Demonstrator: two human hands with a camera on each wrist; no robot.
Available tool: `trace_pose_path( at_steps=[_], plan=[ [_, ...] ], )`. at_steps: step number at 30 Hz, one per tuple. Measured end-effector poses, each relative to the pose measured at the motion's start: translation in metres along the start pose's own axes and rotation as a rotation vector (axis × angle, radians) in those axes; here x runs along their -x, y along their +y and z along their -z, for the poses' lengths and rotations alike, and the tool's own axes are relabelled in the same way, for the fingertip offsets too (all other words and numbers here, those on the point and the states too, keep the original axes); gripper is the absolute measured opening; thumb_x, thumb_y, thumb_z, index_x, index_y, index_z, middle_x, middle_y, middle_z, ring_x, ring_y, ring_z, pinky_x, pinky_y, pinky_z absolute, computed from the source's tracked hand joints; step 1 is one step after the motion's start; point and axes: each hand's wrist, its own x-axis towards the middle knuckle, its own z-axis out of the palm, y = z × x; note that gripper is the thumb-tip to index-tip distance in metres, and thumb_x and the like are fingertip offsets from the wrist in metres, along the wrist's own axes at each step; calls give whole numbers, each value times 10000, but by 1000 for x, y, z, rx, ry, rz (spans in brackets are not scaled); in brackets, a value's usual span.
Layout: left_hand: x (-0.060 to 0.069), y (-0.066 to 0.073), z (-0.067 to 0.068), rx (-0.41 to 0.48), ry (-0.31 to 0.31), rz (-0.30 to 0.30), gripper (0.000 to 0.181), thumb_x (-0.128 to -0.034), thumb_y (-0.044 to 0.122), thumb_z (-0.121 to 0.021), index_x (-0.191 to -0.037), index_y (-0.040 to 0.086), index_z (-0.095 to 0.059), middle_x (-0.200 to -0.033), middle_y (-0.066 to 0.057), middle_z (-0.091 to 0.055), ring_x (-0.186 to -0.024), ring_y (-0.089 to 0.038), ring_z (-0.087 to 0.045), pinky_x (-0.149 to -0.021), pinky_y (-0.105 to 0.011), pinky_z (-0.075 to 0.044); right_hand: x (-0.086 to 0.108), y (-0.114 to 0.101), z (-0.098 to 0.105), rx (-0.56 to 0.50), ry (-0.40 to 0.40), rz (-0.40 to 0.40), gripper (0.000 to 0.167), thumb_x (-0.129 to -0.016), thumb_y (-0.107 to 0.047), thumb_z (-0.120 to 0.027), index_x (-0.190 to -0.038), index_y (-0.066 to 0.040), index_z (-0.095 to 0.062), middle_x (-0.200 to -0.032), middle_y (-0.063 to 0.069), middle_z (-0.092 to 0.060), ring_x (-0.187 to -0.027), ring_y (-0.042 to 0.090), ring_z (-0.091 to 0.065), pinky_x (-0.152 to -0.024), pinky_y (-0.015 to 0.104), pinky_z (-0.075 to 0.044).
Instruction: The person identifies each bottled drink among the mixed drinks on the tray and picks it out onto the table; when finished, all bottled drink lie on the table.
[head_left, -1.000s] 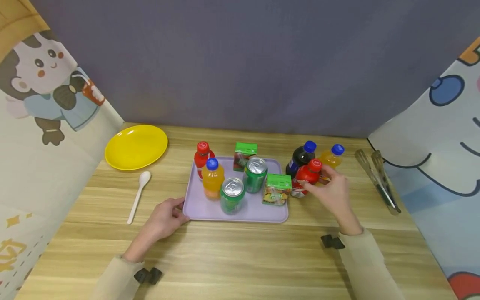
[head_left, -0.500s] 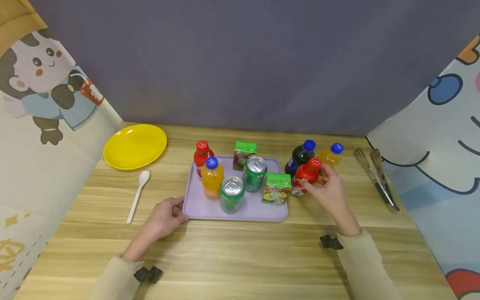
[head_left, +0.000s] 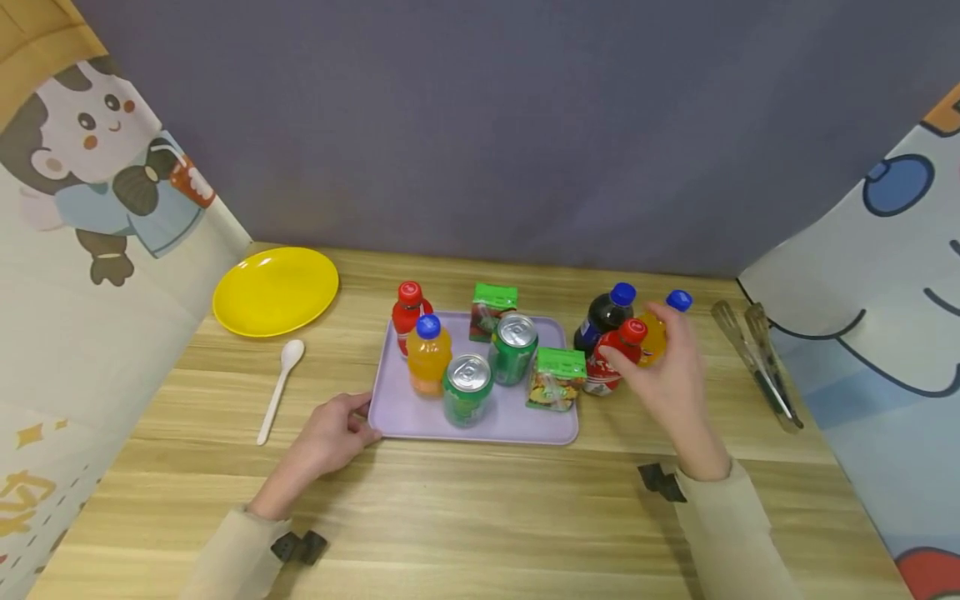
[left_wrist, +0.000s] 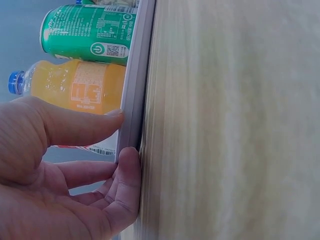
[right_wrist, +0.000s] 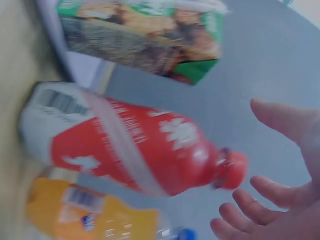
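Observation:
My left hand [head_left: 333, 437] grips the near left corner of a lilac tray [head_left: 510, 429], thumb on the rim and fingers beneath, as the left wrist view shows. On it stand an orange juice bottle [head_left: 429, 362], a red bottle [head_left: 408, 317], two green soda cans [head_left: 467, 396] and two green-topped boxes [head_left: 555, 383]. Right of the tray, another red bottle [right_wrist: 125, 142] stands upright on the table. My right hand [head_left: 671, 375] is spread beside its cap; in the right wrist view a gap separates them. A dark bottle [head_left: 600, 317] and an orange bottle [right_wrist: 90, 210] stand close by.
A yellow plate [head_left: 276, 292] lies at the back left, with a white spoon [head_left: 279, 396] in front of it. Metal tongs [head_left: 761, 367] lie on the right. A grey wall [head_left: 480, 133] closes off the back of the wooden table [head_left: 480, 525].
My right hand has let go of the red bottle beside the tray; its fingers have spread and lifted away. The left hand keeps its hold on the tray.

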Motion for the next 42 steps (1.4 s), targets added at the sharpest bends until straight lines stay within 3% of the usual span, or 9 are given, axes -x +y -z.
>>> trace_pose_path(
  at_steps=[3,7,17,28,34,42],
  plan=[
    [0,0,0,1,-1,1,610,-776,48,-754,-1307,-111,-498,-1021,-108,-629,-695,-136,-558,-560,-289,-478,-4,-17,3,8,2,47,739,-679,-194,-871,-1281,35,-510,-1266,204,-526,-1171,400,-458,-934,567,-363],
    [0,0,0,5,-2,4,608,-778,47,-752,-1306,-113,-496,-1021,-109,-628,-684,-136,-551,-546,-286,-474,-8,-38,0,-4,-27,103,716,-689,-241,-870,-1275,-4,-534,-1250,174,-544,-1140,365,-498,-906,534,-416],
    [0,0,0,6,-3,7,611,-780,52,-751,-1311,-106,-495,-1019,-106,-629,-686,-142,-546,-546,-290,-475,-10,-78,-37,-77,-240,152,692,-744,-347,-822,-1307,-70,-532,-1289,84,-534,-1158,283,-500,-933,505,-404],
    [0,0,0,0,1,12,614,-774,50,-753,-1309,-109,-497,-1016,-102,-627,-690,-142,-542,-544,-288,-473,-10,-103,-86,-128,-468,148,706,-778,-451,-763,-1340,-98,-521,-1286,42,-563,-1143,244,-524,-951,475,-406],
    [1,1,0,7,-1,8,617,-775,36,-751,-1316,-107,-491,-1020,-112,-622,-702,-140,-551,-551,-275,-475,-14,-115,-103,-139,-545,168,731,-756,-498,-762,-1324,-93,-542,-1211,36,-593,-1023,171,-550,-870,392,-461],
    [0,0,0,9,4,0,612,-771,38,-753,-1306,-111,-498,-1010,-105,-625,-702,-135,-562,-556,-279,-479,-17,-131,-117,-168,-615,165,709,-766,-425,-783,-1330,-76,-533,-1295,47,-558,-1140,200,-530,-914,359,-451]
  ],
)
